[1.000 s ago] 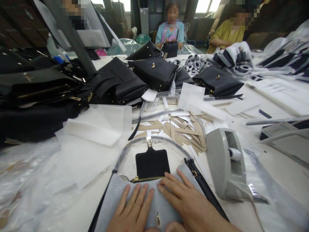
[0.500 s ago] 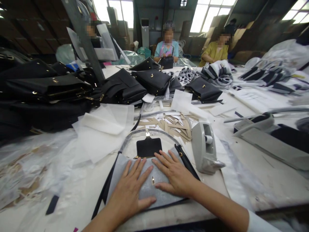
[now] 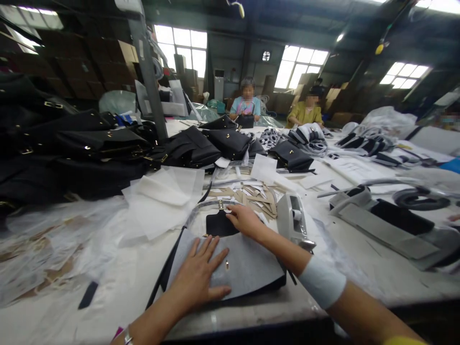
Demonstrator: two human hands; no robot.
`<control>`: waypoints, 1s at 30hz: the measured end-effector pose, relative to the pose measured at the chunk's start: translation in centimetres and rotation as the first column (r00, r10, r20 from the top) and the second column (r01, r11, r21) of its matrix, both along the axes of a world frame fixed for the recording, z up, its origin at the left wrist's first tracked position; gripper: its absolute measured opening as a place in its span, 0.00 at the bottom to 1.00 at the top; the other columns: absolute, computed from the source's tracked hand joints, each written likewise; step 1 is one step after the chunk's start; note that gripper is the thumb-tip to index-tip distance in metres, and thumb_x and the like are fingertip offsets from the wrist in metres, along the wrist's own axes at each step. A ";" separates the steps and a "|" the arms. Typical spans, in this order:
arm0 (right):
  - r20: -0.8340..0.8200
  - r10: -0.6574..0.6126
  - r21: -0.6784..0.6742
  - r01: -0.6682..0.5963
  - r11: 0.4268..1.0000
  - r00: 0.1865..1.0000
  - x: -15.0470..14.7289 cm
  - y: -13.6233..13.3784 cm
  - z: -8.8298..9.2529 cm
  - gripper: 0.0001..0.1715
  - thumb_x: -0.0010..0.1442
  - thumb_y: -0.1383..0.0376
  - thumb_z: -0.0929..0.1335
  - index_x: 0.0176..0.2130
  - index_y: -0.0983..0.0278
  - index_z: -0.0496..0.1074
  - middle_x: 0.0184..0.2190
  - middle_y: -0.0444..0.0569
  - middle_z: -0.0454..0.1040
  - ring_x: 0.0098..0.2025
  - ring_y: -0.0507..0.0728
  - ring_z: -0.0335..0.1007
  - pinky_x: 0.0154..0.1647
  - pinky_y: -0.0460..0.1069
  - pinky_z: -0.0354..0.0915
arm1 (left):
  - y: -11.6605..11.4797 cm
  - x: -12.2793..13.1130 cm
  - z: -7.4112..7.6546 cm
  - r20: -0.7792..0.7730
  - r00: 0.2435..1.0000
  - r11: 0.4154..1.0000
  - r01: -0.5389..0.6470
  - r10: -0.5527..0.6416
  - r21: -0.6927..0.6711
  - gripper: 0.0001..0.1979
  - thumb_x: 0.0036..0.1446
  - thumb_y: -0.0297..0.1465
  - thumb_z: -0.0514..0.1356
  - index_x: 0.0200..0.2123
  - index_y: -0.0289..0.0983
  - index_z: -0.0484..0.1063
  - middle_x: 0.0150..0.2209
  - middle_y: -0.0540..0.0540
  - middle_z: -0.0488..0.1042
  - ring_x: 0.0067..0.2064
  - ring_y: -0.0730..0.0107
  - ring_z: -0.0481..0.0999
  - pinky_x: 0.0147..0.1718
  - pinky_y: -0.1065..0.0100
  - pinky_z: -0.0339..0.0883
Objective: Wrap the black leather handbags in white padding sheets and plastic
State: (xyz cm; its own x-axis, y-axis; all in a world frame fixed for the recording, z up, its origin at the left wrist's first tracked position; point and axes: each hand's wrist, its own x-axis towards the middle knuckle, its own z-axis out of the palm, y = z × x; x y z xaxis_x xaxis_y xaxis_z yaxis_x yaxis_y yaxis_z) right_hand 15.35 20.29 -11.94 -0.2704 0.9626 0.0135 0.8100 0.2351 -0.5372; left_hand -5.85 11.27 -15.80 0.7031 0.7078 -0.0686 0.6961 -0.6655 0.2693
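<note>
I have my left hand flat with fingers spread, gripping nothing, on the grey-covered bag, which lies close to the near edge of the counter. My right hand is partly curled by the black tab at its far side; I cannot tell whether it pinches anything. A grey dispenser stands right.

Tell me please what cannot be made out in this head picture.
- Head view: part of the grey panel under the left hand, covered by it.
- Head view: whether the right hand pinches the black tab; that hand hides the contact.
- Head view: rest of the black bag pile, cut off by the left edge.
</note>
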 end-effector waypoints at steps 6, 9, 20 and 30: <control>-0.018 -0.102 -0.064 0.101 0.993 0.995 -2.2 5.2 -1.2 0.11 0.58 0.65 0.72 0.41 0.68 0.76 0.31 0.48 0.79 0.32 0.55 0.75 0.36 0.50 0.69 | 0.0 -0.2 -0.1 0.017 1.000 1.000 0.000 0.000 -0.008 0.43 0.53 0.54 0.61 0.67 0.48 0.51 0.70 0.33 0.46 0.69 0.39 0.45 0.63 0.34 0.40; -0.087 -0.076 -0.018 0.075 0.997 0.993 -2.2 3.8 -0.1 0.07 0.58 0.67 0.71 0.38 0.67 0.78 0.31 0.47 0.81 0.33 0.55 0.77 0.36 0.48 0.69 | 0.0 -0.2 -0.2 0.028 1.000 1.000 -0.005 0.005 -0.002 0.43 0.52 0.54 0.61 0.67 0.49 0.50 0.70 0.33 0.46 0.69 0.39 0.44 0.63 0.34 0.41; -0.129 0.337 0.239 -0.301 0.923 0.933 0.3 -8.5 -1.0 0.17 0.62 0.73 0.67 0.47 0.59 0.78 0.45 0.47 0.81 0.47 0.55 0.77 0.51 0.49 0.70 | -0.4 -0.2 -0.7 0.155 0.988 0.997 -0.012 -0.001 0.081 0.39 0.52 0.54 0.61 0.62 0.42 0.61 0.60 0.36 0.67 0.64 0.46 0.61 0.65 0.40 0.40; -0.104 0.406 0.156 -0.389 0.908 0.908 1.1 -9.4 -2.1 0.19 0.65 0.68 0.66 0.55 0.61 0.71 0.51 0.52 0.74 0.52 0.55 0.70 0.54 0.50 0.66 | -0.8 -0.1 -0.3 0.180 0.984 0.995 -0.017 -0.001 0.099 0.35 0.53 0.53 0.61 0.59 0.41 0.65 0.52 0.41 0.72 0.58 0.50 0.67 0.65 0.43 0.42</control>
State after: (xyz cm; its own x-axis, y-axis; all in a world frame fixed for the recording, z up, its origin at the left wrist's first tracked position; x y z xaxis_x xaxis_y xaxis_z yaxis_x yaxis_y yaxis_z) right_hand 16.46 10.92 -14.03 -0.6175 0.7630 0.1912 0.5595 0.5969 -0.5751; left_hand -5.93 10.43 -16.09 0.6919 0.7103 0.1296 0.6479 -0.6900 0.3227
